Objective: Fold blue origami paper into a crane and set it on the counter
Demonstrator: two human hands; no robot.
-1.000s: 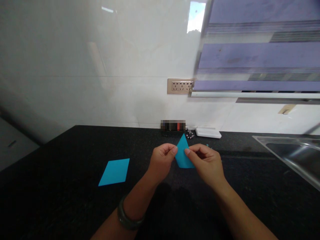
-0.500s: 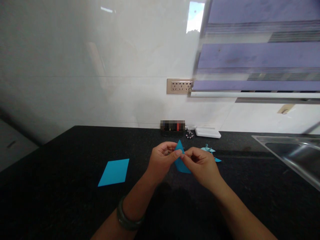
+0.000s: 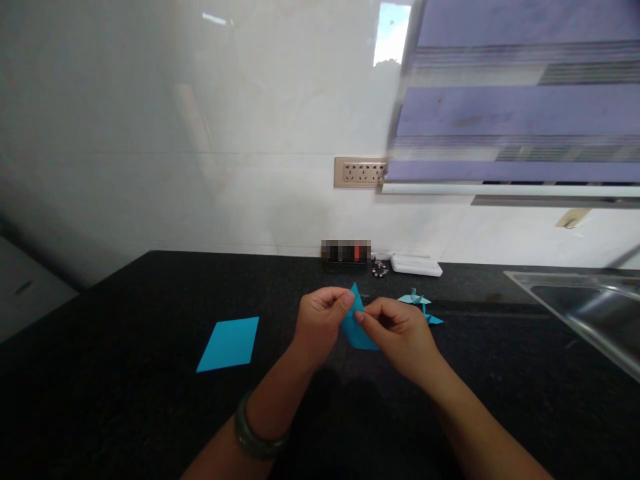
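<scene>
Both of my hands pinch a small folded piece of blue paper [image 3: 356, 331] held just above the black countertop [image 3: 125, 400]. My left hand [image 3: 320, 320] grips its left edge between thumb and forefinger, fingers curled. My right hand [image 3: 400, 333] pinches the right side, fingers closed over it. Only the paper's pointed top and lower edge show between the hands. A flat blue paper sheet [image 3: 229, 343] lies on the counter to the left. A finished blue folded paper figure [image 3: 419, 305] lies just behind my right hand.
A steel sink [image 3: 585, 313] is set into the counter at the right. Along the back wall lie a white flat box [image 3: 416, 265], a small dark object [image 3: 346, 253] and a little beaded ring [image 3: 380, 269]. A wall socket strip [image 3: 360, 172] sits above.
The folded paper has come down and been pressed smaller between my fingers; less of its tip shows. My right hand moved slightly left, uncovering the folded figure behind it.
</scene>
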